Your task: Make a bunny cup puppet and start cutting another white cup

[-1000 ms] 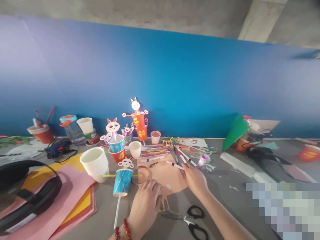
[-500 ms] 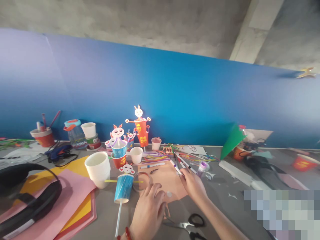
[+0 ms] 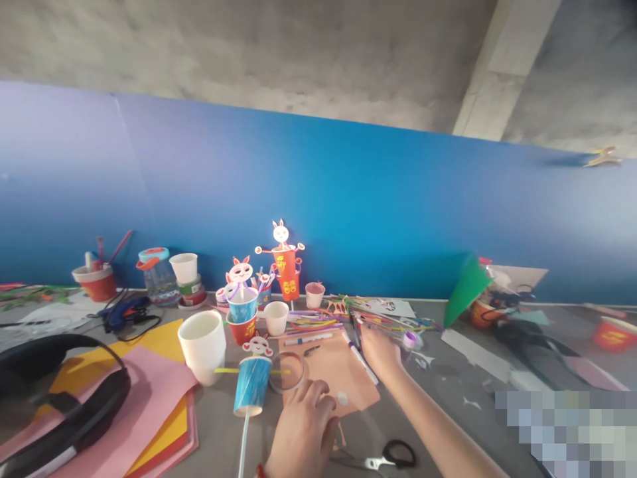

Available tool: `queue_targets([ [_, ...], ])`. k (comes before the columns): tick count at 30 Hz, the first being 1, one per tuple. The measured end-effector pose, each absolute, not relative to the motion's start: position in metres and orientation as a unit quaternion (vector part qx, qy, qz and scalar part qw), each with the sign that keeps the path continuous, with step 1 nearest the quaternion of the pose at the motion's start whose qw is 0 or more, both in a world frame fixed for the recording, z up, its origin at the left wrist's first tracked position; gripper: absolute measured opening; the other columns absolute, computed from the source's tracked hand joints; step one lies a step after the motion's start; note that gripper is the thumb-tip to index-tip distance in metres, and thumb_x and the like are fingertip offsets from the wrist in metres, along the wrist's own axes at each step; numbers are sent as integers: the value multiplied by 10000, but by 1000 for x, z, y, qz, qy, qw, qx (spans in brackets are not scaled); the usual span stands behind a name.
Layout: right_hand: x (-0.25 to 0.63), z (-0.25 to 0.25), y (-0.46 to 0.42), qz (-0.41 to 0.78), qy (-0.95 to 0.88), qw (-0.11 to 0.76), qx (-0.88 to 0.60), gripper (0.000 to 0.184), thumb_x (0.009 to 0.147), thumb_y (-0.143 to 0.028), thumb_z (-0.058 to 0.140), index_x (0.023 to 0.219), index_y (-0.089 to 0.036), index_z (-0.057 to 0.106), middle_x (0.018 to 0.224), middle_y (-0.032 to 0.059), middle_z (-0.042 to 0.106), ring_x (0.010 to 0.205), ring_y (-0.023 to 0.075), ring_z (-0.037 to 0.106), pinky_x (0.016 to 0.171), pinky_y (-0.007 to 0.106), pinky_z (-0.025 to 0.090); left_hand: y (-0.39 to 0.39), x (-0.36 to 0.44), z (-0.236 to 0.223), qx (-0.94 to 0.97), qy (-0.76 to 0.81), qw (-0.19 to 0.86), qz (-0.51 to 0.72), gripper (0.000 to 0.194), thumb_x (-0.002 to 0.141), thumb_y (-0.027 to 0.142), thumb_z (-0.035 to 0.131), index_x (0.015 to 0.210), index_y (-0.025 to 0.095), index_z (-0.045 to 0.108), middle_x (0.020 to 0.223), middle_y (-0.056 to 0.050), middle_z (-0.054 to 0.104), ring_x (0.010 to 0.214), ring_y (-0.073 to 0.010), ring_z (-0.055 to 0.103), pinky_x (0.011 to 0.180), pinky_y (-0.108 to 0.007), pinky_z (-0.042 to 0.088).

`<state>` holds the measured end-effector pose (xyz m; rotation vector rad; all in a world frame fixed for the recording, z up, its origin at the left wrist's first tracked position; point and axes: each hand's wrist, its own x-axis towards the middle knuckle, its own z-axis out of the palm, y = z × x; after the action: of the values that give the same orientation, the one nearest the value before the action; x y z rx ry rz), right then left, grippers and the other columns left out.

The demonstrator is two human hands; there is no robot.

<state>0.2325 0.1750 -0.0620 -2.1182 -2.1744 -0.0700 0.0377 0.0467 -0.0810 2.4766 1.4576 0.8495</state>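
Observation:
My left hand lies on the near edge of a peach paper sheet, fingers curled down loosely onto it, nothing visibly held. Beside it lie a clear tape ring and a blue paper-cup rabbit puppet on a straw. My right hand reaches forward to the far edge of the peach sheet, among several marker pens. Its fingers are bent down over the pens; whether one is gripped is hidden. Black-handled scissors lie close to me, between my forearms.
White paper cups, rabbit cup puppets, coloured straws and a glue gun crowd the grey table. Pink and yellow sheets with black headphones lie left. A green paper cone stands right. A blue wall is behind.
The camera has tilted upward, so everything sits lower in view. My right hand moved forward from the sheet's right edge to the pens at its far edge. The left hand stayed on the paper.

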Motion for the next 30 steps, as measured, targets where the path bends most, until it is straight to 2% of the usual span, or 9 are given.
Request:
queue_targets([
  [8, 230, -54, 190, -18, -715, 97, -692, 319, 970, -313, 633, 1249, -162, 599, 1257, 97, 628, 1039, 241, 659, 871, 443, 570, 49, 38, -88, 827, 485, 56, 278, 212, 802, 48, 558, 905, 208, 652, 1073, -79, 652, 995, -273, 617, 844, -419, 528],
  [12, 231, -42, 167, 17, -750, 173, -638, 240, 969, -174, 567, 1202, -141, 613, 1118, 154, 679, 939, 250, 697, 792, 358, 547, 48, 37, -87, 819, 500, 38, 278, 382, 821, 73, 561, 1181, 194, 601, 1248, -121, 633, 1128, -303, 601, 937, -443, 518],
  [16, 234, -40, 125, 151, -810, 205, -529, 165, 937, -185, 557, 1036, -254, 670, 924, 9, 731, 748, 168, 712, 615, 222, 530, 50, 37, -86, 808, 515, -34, 283, 586, 895, 150, 560, 1453, 140, 383, 1453, -187, 519, 1320, -369, 487, 1040, -525, 450],
  [18, 236, -44, 104, 254, -811, 206, -485, 122, 932, -261, 573, 949, -241, 692, 714, -34, 692, 535, 127, 652, 470, 190, 489, 50, 38, -83, 807, 530, -25, 257, 449, 910, 128, 549, 1356, 148, 500, 1310, -166, 637, 1215, -349, 578, 982, -498, 489],
  [20, 237, -49, 89, 457, -727, 267, -438, 178, 866, -375, 678, 865, -198, 690, 627, -30, 650, 494, 130, 618, 449, 203, 489, 50, 40, -80, 807, 546, 15, 225, 262, 910, 75, 524, 1128, 176, 631, 1047, -102, 733, 980, -287, 683, 838, -410, 544],
  [22, 237, -55, 80, 594, -604, 352, -397, 319, 778, -477, 766, 827, -175, 676, 624, -14, 646, 524, 141, 623, 486, 229, 519, 48, 42, -79, 806, 549, 47, 217, 204, 912, 52, 511, 975, 190, 647, 892, -56, 738, 805, -238, 702, 705, -335, 536],
  [26, 227, -66, 73, 640, -468, 498, -350, 414, 751, -558, 782, 822, -171, 654, 674, -13, 641, 537, 110, 588, 526, 227, 533, 47, 47, -82, 813, 525, 52, 248, 147, 928, 93, 521, 868, 192, 611, 763, -24, 730, 666, -205, 693, 580, -279, 464],
  [28, 218, -72, 73, 616, -496, 489, -368, 458, 774, -599, 746, 718, -163, 617, 526, -49, 551, 440, 74, 496, 432, 172, 456, 47, 47, -84, 817, 511, 53, 260, 142, 936, 121, 529, 830, 192, 592, 729, -18, 723, 636, -201, 685, 555, -272, 438],
  [30, 209, -78, 73, 600, -529, 449, -398, 513, 769, -646, 721, 647, -181, 543, 399, -99, 427, 315, 38, 355, 314, 137, 299, 47, 46, -85, 822, 499, 59, 269, 134, 941, 151, 543, 819, 190, 580, 736, -23, 727, 637, -202, 687, 553, -270, 429],
])
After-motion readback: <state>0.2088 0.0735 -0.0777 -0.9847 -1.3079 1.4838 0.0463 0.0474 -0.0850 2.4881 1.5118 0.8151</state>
